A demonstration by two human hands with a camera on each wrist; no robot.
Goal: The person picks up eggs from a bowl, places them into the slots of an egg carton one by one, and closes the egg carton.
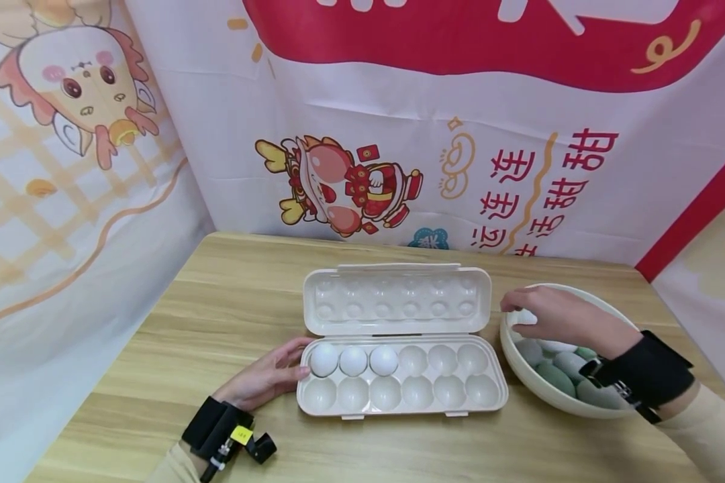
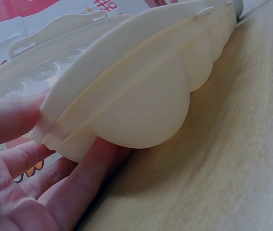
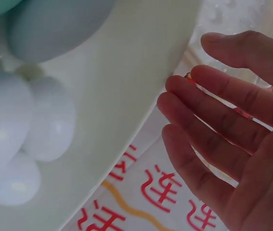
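A white plastic egg carton lies with its lid folded back. Three white eggs fill the left cups of its far row. At the left end, my left hand grips the carton, thumb on the rim and fingers reaching underneath, as the left wrist view shows. My right hand is over the left rim of a cream bowl. In the right wrist view its fingers are loosely bent and hold nothing. White eggs and grey-green eggs lie inside the bowl, partly hidden by my right hand and wrist.
The carton's open lid lies behind the cups, on the far side. A wooden table bears everything. Printed cloth hangs behind the table and at its sides. The bowl stands close to the carton's right end.
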